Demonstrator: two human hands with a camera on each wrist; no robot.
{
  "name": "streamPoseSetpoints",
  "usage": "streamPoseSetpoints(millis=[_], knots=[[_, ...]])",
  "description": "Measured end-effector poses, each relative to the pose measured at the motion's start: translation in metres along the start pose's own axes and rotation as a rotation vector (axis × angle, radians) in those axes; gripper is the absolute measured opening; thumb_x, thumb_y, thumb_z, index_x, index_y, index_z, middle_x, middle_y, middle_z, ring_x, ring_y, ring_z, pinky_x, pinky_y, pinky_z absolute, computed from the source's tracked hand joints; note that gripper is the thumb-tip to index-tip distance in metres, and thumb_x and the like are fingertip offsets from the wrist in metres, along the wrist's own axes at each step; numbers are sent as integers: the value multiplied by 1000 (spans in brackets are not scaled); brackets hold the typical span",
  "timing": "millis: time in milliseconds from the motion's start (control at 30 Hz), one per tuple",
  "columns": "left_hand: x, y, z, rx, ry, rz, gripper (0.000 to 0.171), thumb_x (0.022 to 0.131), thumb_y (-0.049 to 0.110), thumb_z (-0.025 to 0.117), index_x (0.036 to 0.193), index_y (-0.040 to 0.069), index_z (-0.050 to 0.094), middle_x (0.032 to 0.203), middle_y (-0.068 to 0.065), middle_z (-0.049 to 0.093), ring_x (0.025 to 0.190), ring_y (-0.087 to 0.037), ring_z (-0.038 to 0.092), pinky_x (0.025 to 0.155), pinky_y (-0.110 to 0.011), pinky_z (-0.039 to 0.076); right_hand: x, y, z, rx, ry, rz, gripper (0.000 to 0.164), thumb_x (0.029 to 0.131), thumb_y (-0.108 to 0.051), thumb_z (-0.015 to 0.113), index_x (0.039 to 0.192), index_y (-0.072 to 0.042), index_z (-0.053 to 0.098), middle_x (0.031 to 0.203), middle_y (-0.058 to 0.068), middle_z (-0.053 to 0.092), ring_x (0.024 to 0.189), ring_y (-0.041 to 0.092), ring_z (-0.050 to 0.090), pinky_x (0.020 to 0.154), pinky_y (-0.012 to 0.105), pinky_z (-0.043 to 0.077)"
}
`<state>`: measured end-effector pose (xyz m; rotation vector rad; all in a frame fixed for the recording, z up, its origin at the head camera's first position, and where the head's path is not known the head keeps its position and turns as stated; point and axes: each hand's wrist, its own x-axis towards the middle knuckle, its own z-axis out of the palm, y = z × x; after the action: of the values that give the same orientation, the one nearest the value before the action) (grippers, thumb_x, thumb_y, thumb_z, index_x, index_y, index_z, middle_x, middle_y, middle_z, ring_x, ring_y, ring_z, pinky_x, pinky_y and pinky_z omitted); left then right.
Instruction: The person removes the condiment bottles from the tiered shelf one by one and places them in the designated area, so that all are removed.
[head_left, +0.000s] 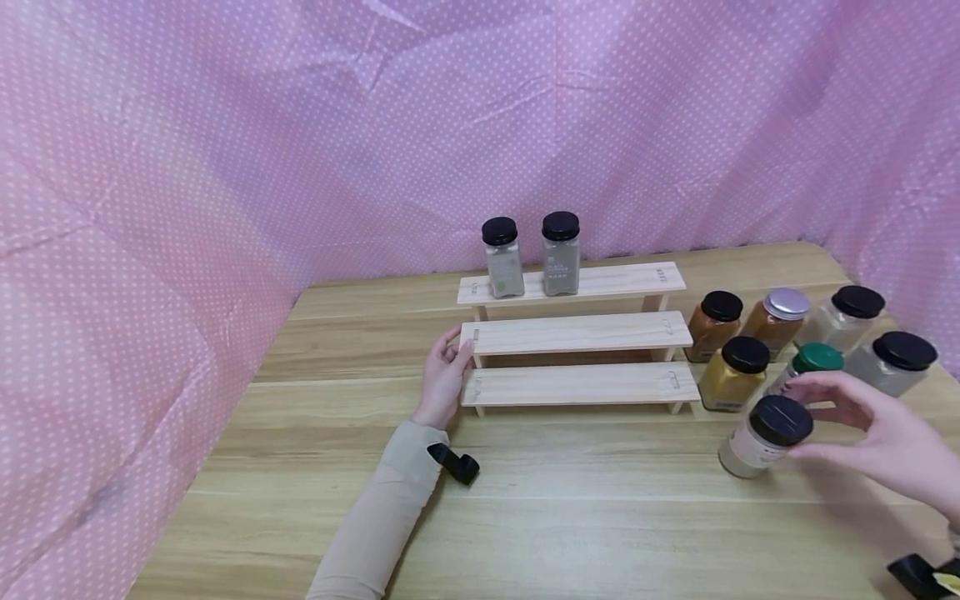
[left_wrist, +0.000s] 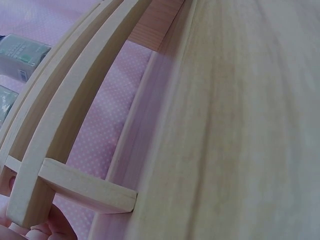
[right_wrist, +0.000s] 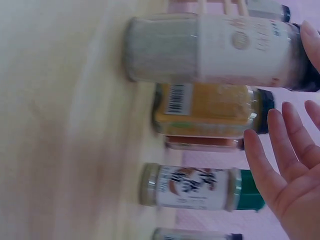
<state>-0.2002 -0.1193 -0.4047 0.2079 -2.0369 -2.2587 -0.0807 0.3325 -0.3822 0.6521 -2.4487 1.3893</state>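
My left hand (head_left: 444, 379) grips the left end of a three-tier wooden rack (head_left: 577, 335), thumb at the middle board's end. In the left wrist view its fingers (left_wrist: 60, 222) curl at the board end (left_wrist: 30, 200). On the right, my right hand (head_left: 877, 429) holds a clear spice jar (head_left: 752, 450) by its black lid, between thumb and forefinger. This jar (right_wrist: 165, 47) has a pale label and pale contents, and leans slightly in the head view. The other fingers (right_wrist: 282, 145) are spread apart below the lid in the right wrist view.
Two grey jars with black lids (head_left: 561, 254) stand on the rack's top tier. Right of the rack are several jars: a yellow one (head_left: 731, 379), a green-capped one (head_left: 817, 358), a silver-lidded one (head_left: 776, 321) and others. A pink dotted cloth (head_left: 420, 150) hangs behind the table.
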Motion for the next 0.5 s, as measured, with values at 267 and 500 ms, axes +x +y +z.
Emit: streamPoseSetpoints(millis=[267,500], knots=[[0,-1,0,-8,3,-6,41,94,7,57,133,1,47,71,7,51,64,-4,47,60,-15,40,12,-18,-13,-25,86,-158,65,58,3,84,114,12,53,105,-12,64,93,-6,62,80,5,45],[0,0,-1,-12,-1,-10,41,94,7,57,133,1,48,71,8,51,63,-4,46,58,-15,39,30,-47,-11,-62,141,-201,40,76,1,73,110,12,55,103,-12,64,94,-4,63,81,6,46]])
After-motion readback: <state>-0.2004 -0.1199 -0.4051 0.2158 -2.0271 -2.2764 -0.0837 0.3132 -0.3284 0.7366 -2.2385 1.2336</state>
